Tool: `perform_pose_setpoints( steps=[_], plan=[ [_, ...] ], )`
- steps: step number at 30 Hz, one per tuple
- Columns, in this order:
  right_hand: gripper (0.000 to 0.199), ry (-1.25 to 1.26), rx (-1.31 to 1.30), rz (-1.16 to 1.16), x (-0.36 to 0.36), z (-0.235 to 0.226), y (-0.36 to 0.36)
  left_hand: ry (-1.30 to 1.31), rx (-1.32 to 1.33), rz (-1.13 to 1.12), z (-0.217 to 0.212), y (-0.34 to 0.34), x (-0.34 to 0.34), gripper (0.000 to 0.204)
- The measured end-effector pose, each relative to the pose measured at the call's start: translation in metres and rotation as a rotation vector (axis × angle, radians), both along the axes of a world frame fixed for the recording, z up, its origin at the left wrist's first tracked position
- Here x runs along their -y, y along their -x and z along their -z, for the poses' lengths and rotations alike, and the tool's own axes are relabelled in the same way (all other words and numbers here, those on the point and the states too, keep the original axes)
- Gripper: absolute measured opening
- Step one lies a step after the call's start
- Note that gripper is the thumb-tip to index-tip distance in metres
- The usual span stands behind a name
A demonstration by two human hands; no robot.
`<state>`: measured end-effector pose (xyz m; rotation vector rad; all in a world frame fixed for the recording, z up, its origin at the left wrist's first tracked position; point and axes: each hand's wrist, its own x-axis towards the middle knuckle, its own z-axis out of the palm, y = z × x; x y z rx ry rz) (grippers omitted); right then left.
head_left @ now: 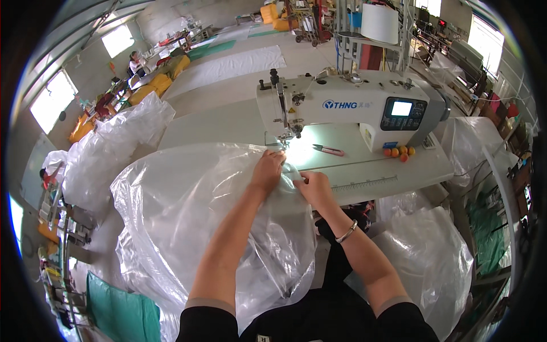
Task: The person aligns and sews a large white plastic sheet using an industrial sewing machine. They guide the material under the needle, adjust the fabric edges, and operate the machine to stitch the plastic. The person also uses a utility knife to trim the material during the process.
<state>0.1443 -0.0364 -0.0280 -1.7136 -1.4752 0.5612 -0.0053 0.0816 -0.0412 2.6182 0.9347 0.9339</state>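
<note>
both hands, left hand [268,170] and right hand [314,188], pinch clear plastic sheet [188,216] near the sewing machine [347,105] needle [283,137]; slippery film could bunch, skewing the seam.

screen [401,108]: a small bright rectangle, white-blue, set in a dark panel on the front of the white sewing machine, at about 1 o'clock.
dark panel [403,114]: a rounded black box with rows of tiny buttons around the screen.
blue label [347,105]: blue lettering with a round blue mark on the machine's white arm, at 12 o'clock, just left of the panel.
yellow sticker [292,110]: a tiny triangle above the needle, at 12 o'clock.
</note>
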Motion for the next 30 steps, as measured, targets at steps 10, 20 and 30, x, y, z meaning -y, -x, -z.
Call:
perform_pose_setpoints(
  steps=[10,20,30],
  plan=[
    [0.023,0.019,0.662,-0.07,0.035,0.007,0.032,-0.045,-0.071,0.056,0.0,-0.004,-0.003,0.024],
    [0.023,-0.114,0.315,0.121,-0.019,-0.001,0.012,0.003,-0.003,0.032,0.003,-0.002,0.001,0.025],
    [0.012,-0.098,0.905,-0.101,-0.027,0.002,0.041,-0.017,-0.135,0.082,-0.005,0.002,0.001,0.026]
  ],
)
